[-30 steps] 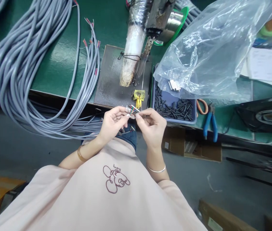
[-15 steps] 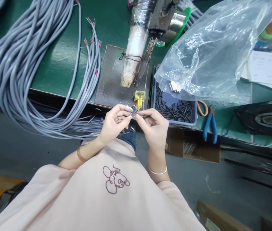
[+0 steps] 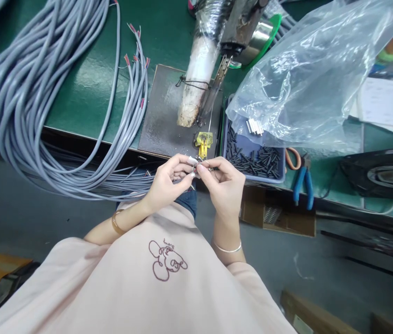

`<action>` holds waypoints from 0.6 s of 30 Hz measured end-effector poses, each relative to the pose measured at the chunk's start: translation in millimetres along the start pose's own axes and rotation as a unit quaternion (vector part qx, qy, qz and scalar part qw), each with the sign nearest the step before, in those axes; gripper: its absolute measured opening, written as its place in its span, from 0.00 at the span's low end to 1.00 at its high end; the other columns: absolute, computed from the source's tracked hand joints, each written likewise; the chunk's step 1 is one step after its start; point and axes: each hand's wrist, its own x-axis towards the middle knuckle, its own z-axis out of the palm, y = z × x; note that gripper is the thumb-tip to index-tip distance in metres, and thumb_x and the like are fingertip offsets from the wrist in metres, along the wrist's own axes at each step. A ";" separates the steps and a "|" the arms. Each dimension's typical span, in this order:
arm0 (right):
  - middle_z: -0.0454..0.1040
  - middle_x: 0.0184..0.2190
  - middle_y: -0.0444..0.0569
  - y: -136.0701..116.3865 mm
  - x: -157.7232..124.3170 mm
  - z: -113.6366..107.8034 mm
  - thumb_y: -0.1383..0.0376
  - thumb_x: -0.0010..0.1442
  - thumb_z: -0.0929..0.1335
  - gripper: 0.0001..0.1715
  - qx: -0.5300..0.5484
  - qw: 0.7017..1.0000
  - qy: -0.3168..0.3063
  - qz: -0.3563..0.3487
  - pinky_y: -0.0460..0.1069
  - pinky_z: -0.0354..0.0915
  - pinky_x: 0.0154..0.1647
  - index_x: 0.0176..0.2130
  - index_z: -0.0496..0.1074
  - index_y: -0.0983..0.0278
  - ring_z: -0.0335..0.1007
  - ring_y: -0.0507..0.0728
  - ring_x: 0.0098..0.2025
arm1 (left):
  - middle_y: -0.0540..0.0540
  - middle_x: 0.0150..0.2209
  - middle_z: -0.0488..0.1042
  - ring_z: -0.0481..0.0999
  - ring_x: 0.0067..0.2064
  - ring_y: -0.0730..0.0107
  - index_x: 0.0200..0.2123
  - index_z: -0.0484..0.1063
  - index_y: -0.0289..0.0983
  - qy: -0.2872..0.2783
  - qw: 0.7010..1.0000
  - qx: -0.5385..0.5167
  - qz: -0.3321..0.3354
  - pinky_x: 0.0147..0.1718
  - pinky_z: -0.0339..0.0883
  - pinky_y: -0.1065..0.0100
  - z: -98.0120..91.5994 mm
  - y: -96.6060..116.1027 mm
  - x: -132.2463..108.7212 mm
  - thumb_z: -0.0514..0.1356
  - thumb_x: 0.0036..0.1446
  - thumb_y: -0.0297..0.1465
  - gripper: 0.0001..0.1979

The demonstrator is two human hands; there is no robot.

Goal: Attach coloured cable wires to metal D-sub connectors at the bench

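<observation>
My left hand (image 3: pixel 171 180) and my right hand (image 3: pixel 226 185) meet in front of the bench edge, thumbs and forefingers pinched together. Between their fingertips is the end of a cable's thin wires (image 3: pixel 195 170), mostly covered by the fingers now. White wraps or tape cover some left fingertips. Just beyond the fingers, a yellow clip (image 3: pixel 202 147) sits at the front of a dark board (image 3: pixel 163 109). Over that board hang a soldering iron-like metal holder (image 3: pixel 215 90) and a stained white tube (image 3: pixel 192 93), with a thin strand of solder wire (image 3: pixel 210 121) running down to the clip.
Coiled grey cables (image 3: pixel 18 102) hang over the bench (image 3: pixel 88 83) at left. To the right are a blue bin (image 3: pixel 252 178) of small black sleeves, a clear plastic bag (image 3: pixel 293 88) with metal connectors (image 3: pixel 254 126), blue-handled pliers (image 3: pixel 309 188), a black fan (image 3: pixel 387 170) and a cardboard box (image 3: pixel 290 226).
The fingertips have drawn closer together and turned, so the coloured wires seen between them before are now mostly hidden. Both hands stay in nearly the same place.
</observation>
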 end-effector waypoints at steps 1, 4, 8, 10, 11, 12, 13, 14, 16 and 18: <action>0.71 0.25 0.41 -0.1 0.2 -0.5 0.61 0.58 0.73 0.08 0.005 1.000 -0.004 0.007 0.45 0.56 0.23 0.29 0.75 0.62 0.61 0.48 0.23 | 0.52 0.28 0.75 0.70 0.24 0.82 0.40 0.72 0.36 -0.009 1.000 -0.005 -0.008 0.24 0.65 0.80 -0.4 0.7 0.6 0.68 0.52 0.29 0.13; 0.70 0.24 0.41 -1.8 -1.0 -1.7 0.62 0.59 0.72 0.10 -0.009 1.000 0.012 -0.010 0.45 0.54 0.22 0.28 0.74 0.62 0.59 0.48 0.22 | 0.52 0.26 0.73 0.69 0.24 0.81 0.38 0.74 0.35 -0.021 0.999 -0.023 -0.019 0.22 0.63 0.79 -2.4 4.2 3.7 0.69 0.51 0.29 0.11; 0.70 0.24 0.40 -5.7 -5.1 -1.5 0.65 0.61 0.71 0.10 -0.063 0.995 0.031 -0.075 0.45 0.53 0.23 0.27 0.73 0.62 0.58 0.47 0.23 | 0.53 0.23 0.70 0.65 0.22 0.82 0.32 0.74 0.35 -0.005 0.999 -0.035 -0.019 0.22 0.63 0.78 -3.3 8.3 6.7 0.71 0.50 0.31 0.10; 0.70 0.23 0.39 -6.6 -6.2 -1.6 0.66 0.61 0.71 0.10 -0.080 0.993 0.023 -0.089 0.45 0.54 0.23 0.27 0.72 0.62 0.58 0.47 0.23 | 0.53 0.24 0.71 0.66 0.23 0.82 0.29 0.72 0.35 0.006 0.999 -0.039 -0.026 0.24 0.65 0.77 -2.6 8.9 7.0 0.73 0.48 0.34 0.13; 0.69 0.23 0.39 -6.4 -6.3 -2.1 0.65 0.62 0.70 0.11 -0.082 0.992 0.021 -0.089 0.45 0.54 0.22 0.27 0.72 0.62 0.58 0.47 0.22 | 0.52 0.25 0.72 0.67 0.24 0.81 0.28 0.71 0.35 0.011 0.999 -0.039 -0.030 0.25 0.65 0.77 -2.2 8.9 7.0 0.73 0.47 0.35 0.15; 0.69 0.22 0.39 -5.7 -6.2 -3.1 0.65 0.62 0.70 0.11 -0.080 0.993 0.027 -0.086 0.45 0.55 0.22 0.27 0.72 0.62 0.59 0.47 0.22 | 0.52 0.25 0.72 0.68 0.25 0.81 0.28 0.71 0.35 0.013 0.999 -0.039 -0.034 0.25 0.65 0.77 -1.9 8.9 6.8 0.74 0.46 0.36 0.16; 0.69 0.21 0.38 -4.7 -5.9 -4.5 0.64 0.63 0.70 0.12 -0.074 0.993 0.039 -0.086 0.44 0.56 0.22 0.27 0.72 0.62 0.60 0.47 0.21 | 0.52 0.25 0.72 0.67 0.25 0.81 0.27 0.70 0.35 0.016 0.998 -0.041 -0.037 0.25 0.65 0.78 -1.9 8.9 6.7 0.74 0.46 0.36 0.16; 0.69 0.20 0.38 -3.4 -5.7 -6.4 0.63 0.64 0.70 0.12 -0.067 0.992 0.060 -0.090 0.44 0.57 0.21 0.28 0.72 0.62 0.61 0.47 0.20 | 0.53 0.24 0.71 0.66 0.24 0.82 0.27 0.70 0.35 0.016 0.998 -0.045 -0.038 0.24 0.64 0.78 -2.0 9.1 6.5 0.74 0.46 0.36 0.17; 0.70 0.20 0.37 -0.8 -5.8 -10.9 0.62 0.65 0.70 0.11 -0.066 0.985 0.104 -0.118 0.43 0.58 0.20 0.30 0.74 0.61 0.63 0.47 0.19 | 0.55 0.22 0.68 0.64 0.22 0.83 0.26 0.69 0.35 0.015 0.998 -0.058 -0.037 0.23 0.62 0.78 -2.6 9.8 6.2 0.74 0.46 0.35 0.17; 0.75 0.23 0.38 0.6 -6.5 -15.0 0.63 0.65 0.71 0.06 -0.095 0.975 0.105 -0.169 0.43 0.58 0.19 0.34 0.78 0.60 0.64 0.47 0.18 | 0.56 0.21 0.66 0.61 0.21 0.84 0.26 0.68 0.36 0.007 0.997 -0.070 -0.037 0.22 0.61 0.78 -3.3 10.7 6.0 0.74 0.47 0.34 0.16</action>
